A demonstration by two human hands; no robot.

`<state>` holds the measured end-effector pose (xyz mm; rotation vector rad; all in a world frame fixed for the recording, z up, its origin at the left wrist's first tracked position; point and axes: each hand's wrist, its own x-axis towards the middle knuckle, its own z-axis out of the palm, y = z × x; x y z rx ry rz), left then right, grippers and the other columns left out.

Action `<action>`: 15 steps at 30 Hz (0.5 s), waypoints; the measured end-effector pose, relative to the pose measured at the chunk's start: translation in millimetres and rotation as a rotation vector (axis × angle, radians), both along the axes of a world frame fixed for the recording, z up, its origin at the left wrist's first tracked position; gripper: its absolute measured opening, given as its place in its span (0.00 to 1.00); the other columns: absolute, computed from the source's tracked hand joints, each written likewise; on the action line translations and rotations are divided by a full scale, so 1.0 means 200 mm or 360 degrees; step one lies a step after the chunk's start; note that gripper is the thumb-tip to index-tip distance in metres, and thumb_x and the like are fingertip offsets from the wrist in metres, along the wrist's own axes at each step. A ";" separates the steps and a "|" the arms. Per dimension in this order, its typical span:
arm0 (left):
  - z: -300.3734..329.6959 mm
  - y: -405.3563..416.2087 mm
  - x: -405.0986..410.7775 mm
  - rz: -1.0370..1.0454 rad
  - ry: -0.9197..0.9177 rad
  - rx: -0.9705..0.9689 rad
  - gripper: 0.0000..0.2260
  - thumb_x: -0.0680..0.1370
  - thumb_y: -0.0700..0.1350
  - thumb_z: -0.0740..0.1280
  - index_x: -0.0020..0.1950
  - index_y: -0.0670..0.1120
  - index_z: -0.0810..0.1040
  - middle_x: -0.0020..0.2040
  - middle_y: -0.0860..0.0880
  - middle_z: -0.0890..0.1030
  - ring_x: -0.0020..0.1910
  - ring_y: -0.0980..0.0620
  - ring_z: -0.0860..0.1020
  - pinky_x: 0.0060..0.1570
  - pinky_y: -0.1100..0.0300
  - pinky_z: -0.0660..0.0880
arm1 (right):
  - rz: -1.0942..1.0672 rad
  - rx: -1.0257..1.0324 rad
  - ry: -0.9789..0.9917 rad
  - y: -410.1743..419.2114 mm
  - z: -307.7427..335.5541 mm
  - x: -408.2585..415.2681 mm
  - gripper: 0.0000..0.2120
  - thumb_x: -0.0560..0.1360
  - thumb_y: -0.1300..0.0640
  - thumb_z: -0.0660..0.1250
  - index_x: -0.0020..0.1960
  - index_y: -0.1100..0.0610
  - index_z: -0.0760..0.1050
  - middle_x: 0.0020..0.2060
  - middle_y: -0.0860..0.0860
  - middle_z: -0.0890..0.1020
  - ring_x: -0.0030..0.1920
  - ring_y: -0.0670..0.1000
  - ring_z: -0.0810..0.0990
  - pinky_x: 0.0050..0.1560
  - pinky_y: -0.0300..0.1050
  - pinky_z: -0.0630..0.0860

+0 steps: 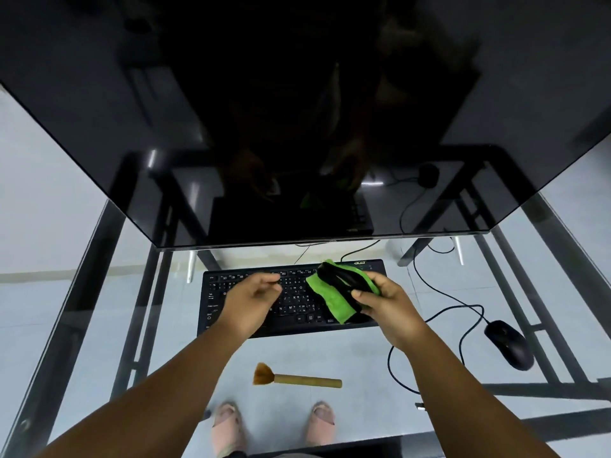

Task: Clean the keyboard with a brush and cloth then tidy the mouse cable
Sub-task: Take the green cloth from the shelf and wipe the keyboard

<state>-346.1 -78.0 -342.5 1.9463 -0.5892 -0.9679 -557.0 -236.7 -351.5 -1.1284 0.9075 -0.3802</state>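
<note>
1. R hand (385,304), frame center-right, grips green/black cloth (340,292) over keyboard (291,299).
2. L hand (253,297) loosely curled, holds nothing, above keys.
3. Brush (297,378) lower center on glass desk (82,292); mouse (509,343) right, cable (439,285) looped.

Dim, wide-angle warp, glassy glare

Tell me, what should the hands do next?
Probably lower the green cloth onto the keyboard and wipe. The right hand grips it just above the keys, the brush lies set down, and the left hand is free.
</note>
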 end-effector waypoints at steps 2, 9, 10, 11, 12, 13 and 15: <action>0.05 -0.05 -0.02 -0.0037 0.0196 -0.0028 0.13 0.77 0.46 0.69 0.61 0.51 0.78 0.52 0.55 0.83 0.53 0.57 0.80 0.52 0.64 0.74 | 0.0010 0.0096 -0.0078 0.03 0.02 0.03 0.13 0.76 0.69 0.65 0.60 0.62 0.76 0.51 0.57 0.83 0.53 0.56 0.82 0.50 0.50 0.78; 0.09 -0.10 -0.04 0.0029 0.0815 -0.0059 0.14 0.74 0.45 0.73 0.59 0.45 0.79 0.50 0.50 0.84 0.46 0.54 0.80 0.45 0.63 0.72 | -0.0128 0.0450 -0.0344 0.10 0.11 0.14 0.14 0.69 0.62 0.67 0.55 0.61 0.80 0.51 0.59 0.83 0.53 0.57 0.81 0.58 0.57 0.73; 0.10 -0.09 -0.04 0.0037 0.0861 -0.0088 0.12 0.74 0.43 0.73 0.57 0.45 0.81 0.48 0.50 0.84 0.45 0.54 0.80 0.45 0.62 0.72 | -0.0149 0.0480 -0.0353 0.10 0.11 0.15 0.15 0.70 0.61 0.66 0.55 0.61 0.79 0.52 0.59 0.83 0.53 0.57 0.81 0.58 0.56 0.74; 0.10 -0.09 -0.03 0.0043 0.0870 -0.0114 0.11 0.73 0.43 0.73 0.55 0.46 0.82 0.48 0.49 0.84 0.45 0.53 0.79 0.46 0.60 0.72 | -0.0174 0.0507 -0.0347 0.10 0.12 0.15 0.15 0.71 0.60 0.65 0.56 0.61 0.79 0.53 0.59 0.83 0.53 0.57 0.82 0.57 0.55 0.76; 0.11 -0.08 -0.03 0.0043 0.0847 -0.0139 0.11 0.73 0.42 0.73 0.55 0.46 0.83 0.49 0.49 0.85 0.47 0.52 0.80 0.49 0.59 0.73 | -0.0197 0.0534 -0.0340 0.11 0.12 0.16 0.15 0.72 0.59 0.65 0.57 0.61 0.78 0.54 0.59 0.83 0.53 0.57 0.82 0.56 0.55 0.76; 0.12 -0.09 -0.02 0.0052 0.0808 -0.0166 0.11 0.73 0.42 0.73 0.55 0.46 0.83 0.50 0.49 0.85 0.49 0.51 0.80 0.53 0.57 0.73 | -0.0215 0.0564 -0.0323 0.11 0.12 0.16 0.17 0.72 0.57 0.64 0.59 0.62 0.77 0.55 0.59 0.83 0.54 0.58 0.81 0.56 0.55 0.76; 0.16 -0.09 0.01 0.0083 0.0725 -0.0238 0.10 0.74 0.41 0.72 0.55 0.45 0.82 0.51 0.49 0.85 0.53 0.49 0.82 0.61 0.52 0.74 | -0.0212 0.0554 -0.0263 0.12 0.11 0.17 0.21 0.72 0.51 0.64 0.61 0.61 0.76 0.57 0.58 0.81 0.57 0.58 0.79 0.59 0.55 0.74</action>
